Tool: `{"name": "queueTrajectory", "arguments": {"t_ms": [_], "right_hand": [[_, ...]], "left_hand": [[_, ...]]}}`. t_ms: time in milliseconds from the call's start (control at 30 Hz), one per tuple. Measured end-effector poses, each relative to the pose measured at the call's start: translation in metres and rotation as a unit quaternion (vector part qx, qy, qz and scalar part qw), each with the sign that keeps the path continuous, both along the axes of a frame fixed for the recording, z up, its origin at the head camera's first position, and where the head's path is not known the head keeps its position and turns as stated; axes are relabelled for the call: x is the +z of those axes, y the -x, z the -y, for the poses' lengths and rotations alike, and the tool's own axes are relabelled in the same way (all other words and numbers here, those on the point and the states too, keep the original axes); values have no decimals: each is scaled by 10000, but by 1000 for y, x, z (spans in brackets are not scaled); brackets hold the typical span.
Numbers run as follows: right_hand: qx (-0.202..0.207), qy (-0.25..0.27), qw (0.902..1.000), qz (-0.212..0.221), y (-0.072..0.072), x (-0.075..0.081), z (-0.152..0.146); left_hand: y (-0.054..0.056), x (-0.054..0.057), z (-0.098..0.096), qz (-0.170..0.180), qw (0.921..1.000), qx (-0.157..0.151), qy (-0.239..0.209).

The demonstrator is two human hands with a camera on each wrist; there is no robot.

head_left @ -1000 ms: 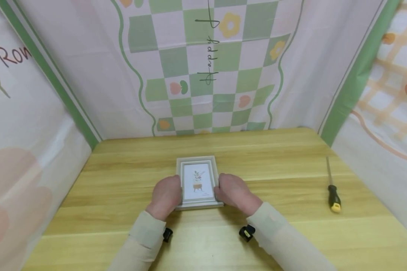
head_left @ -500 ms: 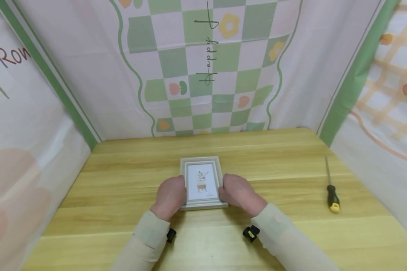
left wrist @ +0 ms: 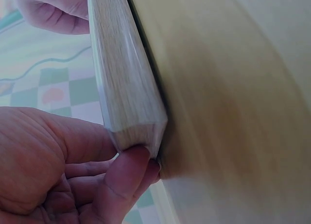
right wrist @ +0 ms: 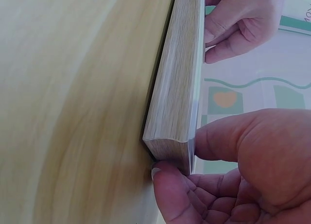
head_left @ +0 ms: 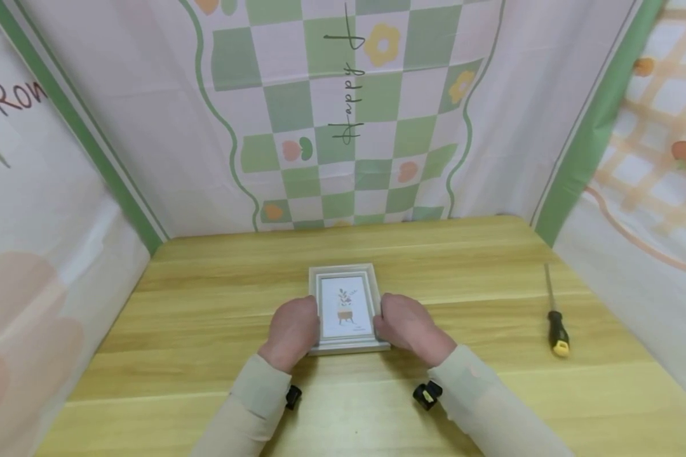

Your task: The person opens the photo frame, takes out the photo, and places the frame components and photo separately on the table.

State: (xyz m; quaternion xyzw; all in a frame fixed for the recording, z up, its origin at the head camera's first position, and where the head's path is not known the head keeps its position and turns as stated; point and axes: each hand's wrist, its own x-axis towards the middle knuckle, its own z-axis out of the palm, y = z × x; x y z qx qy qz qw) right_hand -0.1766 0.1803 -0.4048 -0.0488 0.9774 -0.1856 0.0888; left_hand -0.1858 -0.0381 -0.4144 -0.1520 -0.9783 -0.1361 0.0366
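Note:
A pale, wood-grained picture frame lies face up at the middle of the wooden table, its print showing a plant in a pot on legs. My left hand grips its left side and my right hand its right side. In the left wrist view, thumb and curled fingers of the left hand pinch the edge at a corner of the frame. The right wrist view shows the right hand pinching the opposite edge of the frame likewise. The undersides of the fingers are partly hidden from above.
A screwdriver with a black and yellow handle lies at the right of the table, its shaft pointing away. Printed cloth hangs behind the table and on both sides. Black straps circle both wrists.
The frame and both hands appear slightly farther right in the head view, while the background and screwdriver shift slightly left. Both hands keep their grip on the frame.

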Motion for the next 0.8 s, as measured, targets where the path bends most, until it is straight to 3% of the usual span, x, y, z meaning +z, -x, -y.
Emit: {"name": "queueTrajectory", "arguments": {"t_ms": [400,800], "right_hand": [[-51,8,9999,-103,-2,1,-6],[-182,319,9992,-163,-6,13,-9]], "left_hand": [[0,0,-7,92,9999,2,84],[1,0,-9,170,9998,-50,-94]]}}
